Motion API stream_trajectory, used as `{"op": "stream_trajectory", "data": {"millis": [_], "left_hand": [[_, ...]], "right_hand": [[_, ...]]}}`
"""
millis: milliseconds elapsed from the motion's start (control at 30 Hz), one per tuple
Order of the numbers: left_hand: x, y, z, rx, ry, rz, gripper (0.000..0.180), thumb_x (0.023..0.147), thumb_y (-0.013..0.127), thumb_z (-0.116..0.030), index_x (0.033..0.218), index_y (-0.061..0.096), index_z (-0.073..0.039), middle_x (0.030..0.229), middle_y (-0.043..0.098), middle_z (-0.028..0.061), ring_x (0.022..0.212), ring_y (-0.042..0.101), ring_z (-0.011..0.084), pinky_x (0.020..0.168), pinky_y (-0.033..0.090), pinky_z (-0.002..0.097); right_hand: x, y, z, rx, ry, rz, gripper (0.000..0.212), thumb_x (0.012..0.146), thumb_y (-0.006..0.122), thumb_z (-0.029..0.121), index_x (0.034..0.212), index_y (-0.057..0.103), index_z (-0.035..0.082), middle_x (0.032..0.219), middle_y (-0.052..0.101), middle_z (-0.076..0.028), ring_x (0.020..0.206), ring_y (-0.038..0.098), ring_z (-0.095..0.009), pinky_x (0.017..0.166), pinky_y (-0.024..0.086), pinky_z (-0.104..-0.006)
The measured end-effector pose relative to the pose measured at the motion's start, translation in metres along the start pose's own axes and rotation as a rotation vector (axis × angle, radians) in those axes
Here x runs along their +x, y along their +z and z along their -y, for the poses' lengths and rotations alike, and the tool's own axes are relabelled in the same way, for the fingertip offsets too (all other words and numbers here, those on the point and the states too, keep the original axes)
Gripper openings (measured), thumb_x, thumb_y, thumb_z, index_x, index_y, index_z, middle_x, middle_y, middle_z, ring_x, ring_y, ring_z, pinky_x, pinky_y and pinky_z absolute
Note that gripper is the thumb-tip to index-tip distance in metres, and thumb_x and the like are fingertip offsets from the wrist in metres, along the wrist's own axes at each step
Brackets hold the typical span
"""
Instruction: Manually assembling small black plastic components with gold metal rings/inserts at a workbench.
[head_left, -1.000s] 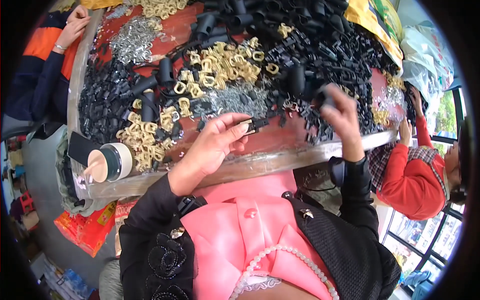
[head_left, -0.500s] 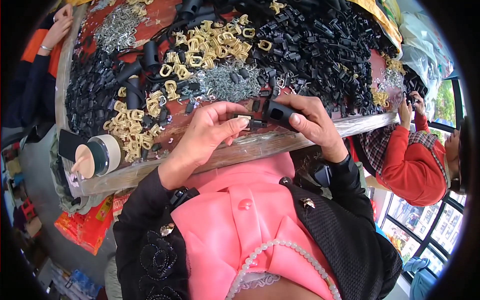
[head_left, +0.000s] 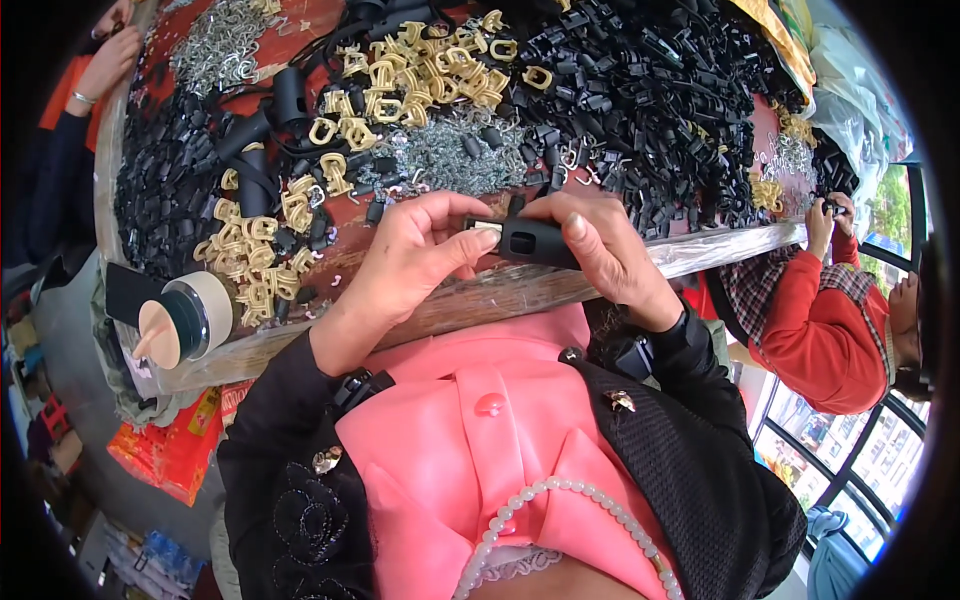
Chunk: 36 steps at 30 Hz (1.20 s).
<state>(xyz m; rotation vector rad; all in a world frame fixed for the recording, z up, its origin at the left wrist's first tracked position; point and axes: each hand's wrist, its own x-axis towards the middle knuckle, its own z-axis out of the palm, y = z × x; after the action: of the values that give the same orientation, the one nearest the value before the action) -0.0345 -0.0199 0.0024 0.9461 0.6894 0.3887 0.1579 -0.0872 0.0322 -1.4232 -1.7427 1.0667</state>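
At the table's near edge, both hands meet over a black plastic tube (head_left: 538, 245) with a rectangular window in its side. My right hand (head_left: 618, 255) is wrapped round the tube's right part, thumb on top. My left hand (head_left: 400, 260) pinches a small dark piece with a pale insert (head_left: 485, 229) between thumb and fingers. That piece meets the tube's left end; how deep it sits inside cannot be seen. Just beyond the hands lie small silver metal parts (head_left: 440, 155) and gold-coloured loop-shaped pieces (head_left: 405, 80).
Small black plastic parts (head_left: 650, 95) cover much of the red table. Silver hooks (head_left: 222, 50) are heaped at far left. A lidded jar (head_left: 210, 315) stands by a flat black object (head_left: 130, 292) at the near left corner. Co-workers sit at both sides, one in red sleeves (head_left: 825, 350).
The tube has come left and the small piece has met its end, covering the dark part that showed between them. Its window has turned towards me.
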Motion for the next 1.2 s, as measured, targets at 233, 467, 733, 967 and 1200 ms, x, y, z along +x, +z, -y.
{"op": "stream_trajectory", "data": {"millis": [233, 467, 733, 967, 1200], "left_hand": [[0.001, -0.001, 0.003, -0.14, -0.145, 0.023, 0.026, 0.076, 0.062, -0.014, 0.097, 0.056, 0.001, 0.074, 0.057, 0.0031, 0.057, 0.051, 0.0066, 0.053, 0.043, 0.0177], [0.002, 0.003, 0.0, -0.084, -0.138, 0.038, 0.036, 0.077, 0.062, -0.013, 0.107, 0.051, 0.003, 0.085, 0.057, 0.0052, 0.07, 0.054, 0.0086, 0.063, 0.045, 0.0208], [0.003, 0.008, 0.003, 0.065, 0.143, 0.037, 0.063, 0.074, 0.063, -0.004, 0.126, 0.028, 0.004, 0.1, 0.052, 0.007, 0.09, 0.051, 0.0115, 0.079, 0.042, 0.0232], [0.006, 0.004, 0.002, -0.009, 0.179, 0.051, 0.077, 0.074, 0.062, -0.002, 0.131, 0.011, 0.004, 0.105, 0.048, 0.0106, 0.095, 0.049, 0.0134, 0.08, 0.042, 0.0244], [0.005, 0.008, 0.001, -0.069, 0.158, 0.075, 0.083, 0.068, 0.066, -0.002, 0.131, 0.012, 0.002, 0.115, 0.043, 0.0113, 0.104, 0.046, 0.0176, 0.088, 0.038, 0.0292]], "right_hand": [[-0.004, 0.009, -0.007, 0.051, 0.049, -0.037, 0.062, 0.089, 0.019, 0.044, 0.089, 0.054, -0.006, 0.075, 0.058, -0.015, 0.069, 0.056, -0.023, 0.063, 0.042, -0.0294], [-0.003, 0.017, -0.015, 0.112, -0.026, -0.139, 0.062, 0.089, 0.019, 0.044, 0.089, 0.054, -0.007, 0.078, 0.059, -0.016, 0.07, 0.058, -0.024, 0.065, 0.043, -0.0302], [-0.001, 0.019, -0.023, 0.142, -0.035, -0.139, 0.061, 0.089, 0.02, 0.045, 0.096, 0.051, -0.007, 0.084, 0.057, -0.017, 0.077, 0.057, -0.026, 0.069, 0.042, -0.0302], [0.007, 0.019, -0.024, 0.199, -0.248, -0.069, 0.064, 0.083, 0.036, 0.049, 0.12, 0.035, -0.002, 0.115, 0.04, -0.021, 0.107, 0.04, -0.033, 0.086, 0.035, -0.0372], [0.023, 0.016, -0.019, 0.483, -0.353, 0.165, 0.077, 0.076, 0.044, 0.056, 0.123, 0.031, -0.003, 0.119, 0.037, -0.021, 0.111, 0.038, -0.031, 0.091, 0.031, -0.0382]]}}
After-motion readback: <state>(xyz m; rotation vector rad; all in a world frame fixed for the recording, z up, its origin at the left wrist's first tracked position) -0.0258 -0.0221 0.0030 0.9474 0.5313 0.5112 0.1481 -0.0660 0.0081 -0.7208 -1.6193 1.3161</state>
